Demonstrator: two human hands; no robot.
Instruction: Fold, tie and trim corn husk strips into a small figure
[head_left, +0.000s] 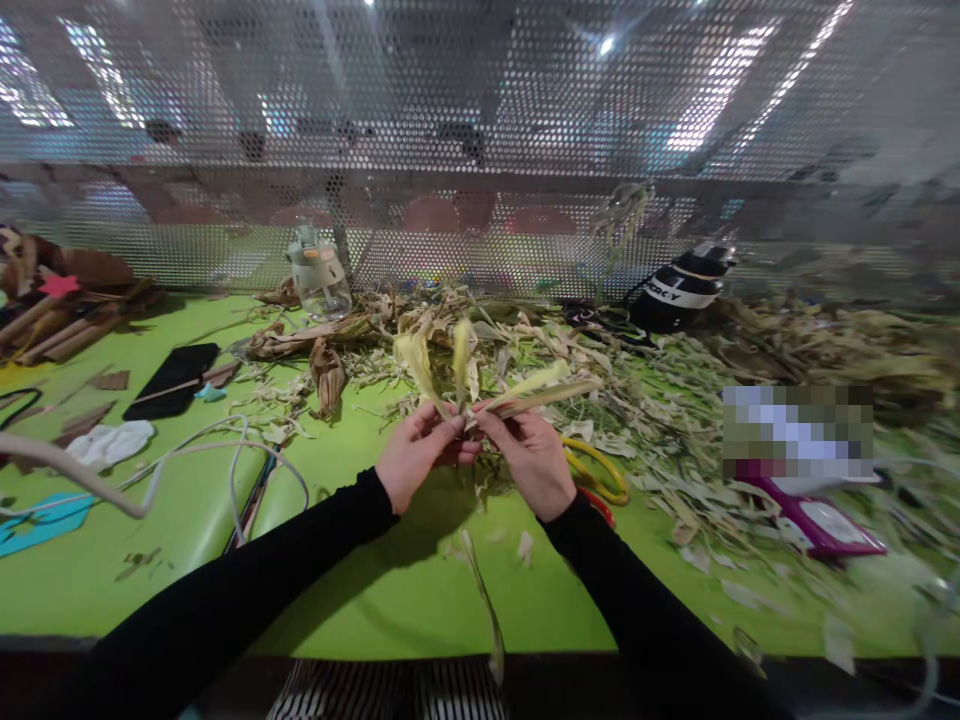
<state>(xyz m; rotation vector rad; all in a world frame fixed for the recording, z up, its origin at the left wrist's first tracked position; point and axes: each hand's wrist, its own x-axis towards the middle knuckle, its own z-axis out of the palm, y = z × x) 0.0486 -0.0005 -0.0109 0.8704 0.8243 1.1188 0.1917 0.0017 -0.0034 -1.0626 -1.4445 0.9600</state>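
A black phone (176,367) and a crumpled white tissue (114,443) lie left of a pale-lidded bottle (320,278).

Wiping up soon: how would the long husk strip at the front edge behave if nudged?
The husk strip is probably light, being thin. It seems apt to bend, as it curves. Nudged outward, it might slip off: its end reaches past the table.

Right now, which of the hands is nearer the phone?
Left. The left hand is to the right of the phone; the right hand is farther right, beyond the left one.
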